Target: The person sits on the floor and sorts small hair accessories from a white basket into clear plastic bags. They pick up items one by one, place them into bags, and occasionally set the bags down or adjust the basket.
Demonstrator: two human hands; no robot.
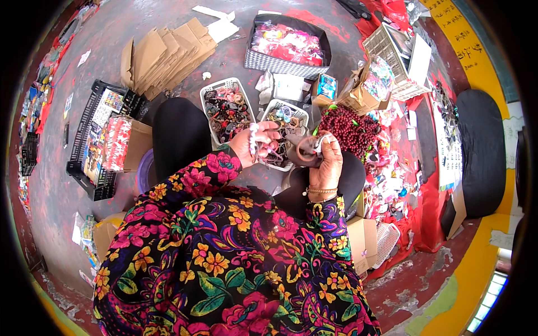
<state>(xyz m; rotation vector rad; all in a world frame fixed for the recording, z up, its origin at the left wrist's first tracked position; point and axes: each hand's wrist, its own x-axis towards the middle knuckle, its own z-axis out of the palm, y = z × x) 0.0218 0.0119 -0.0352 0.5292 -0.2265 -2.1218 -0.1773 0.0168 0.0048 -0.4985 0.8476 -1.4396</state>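
Note:
My left hand (259, 140) is at the middle, its fingers curved to the right. A string of white and lilac beads (253, 137), seemingly a hair tie, lies across this hand, and pinkish loops hang by its lower fingers. My right hand (327, 162) pinches a greyish-brown hair tie (306, 150) with sheer cloth between thumb and fingers. A small white piece shows at those fingertips. Both hands are above a white basket (302, 119) of mixed hair ties, partly hidden by them. Left of it, another white basket (250, 106) holds dark and red hair accessories.
Dark red beaded bunches (347, 130) lie right of my hands. A checkered bin (286, 70) of pink packets stands ahead. Flattened cardboard (168, 56) and a black crate (100, 187) are left. A cream crate (400, 84) and piled small goods (386, 185) lie right.

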